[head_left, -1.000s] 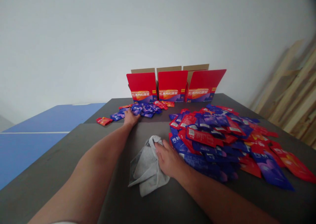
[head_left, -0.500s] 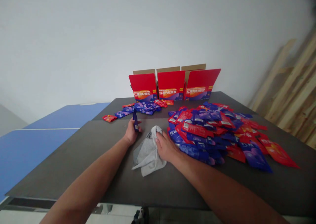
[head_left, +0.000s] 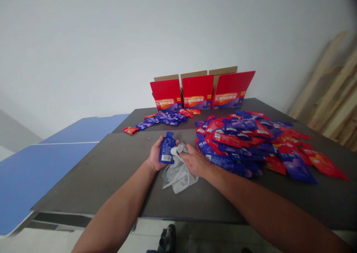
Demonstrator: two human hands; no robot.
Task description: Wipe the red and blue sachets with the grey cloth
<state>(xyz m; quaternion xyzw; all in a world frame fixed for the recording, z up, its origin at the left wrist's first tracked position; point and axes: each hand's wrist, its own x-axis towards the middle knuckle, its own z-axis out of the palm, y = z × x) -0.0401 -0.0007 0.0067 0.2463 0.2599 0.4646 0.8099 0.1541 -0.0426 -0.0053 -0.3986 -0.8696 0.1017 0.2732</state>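
The left hand (head_left: 156,157) grips a blue pouch (head_left: 166,153) upright just above the dark table (head_left: 111,171). The right hand (head_left: 195,163) pinches a grey cloth (head_left: 178,173) against the pouch's side. Half a second ago the pouch was farther out, edge-on. Beyond lie heaped pouches (head_left: 251,141), three open red boxes (head_left: 198,91) and a white wall (head_left: 111,41).

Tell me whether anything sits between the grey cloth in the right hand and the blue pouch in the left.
Nothing visible does. The left hand holds the blue pouch upright above the table, and the grey cloth bunched in the right hand reaches the pouch's right edge with no gap that shows.
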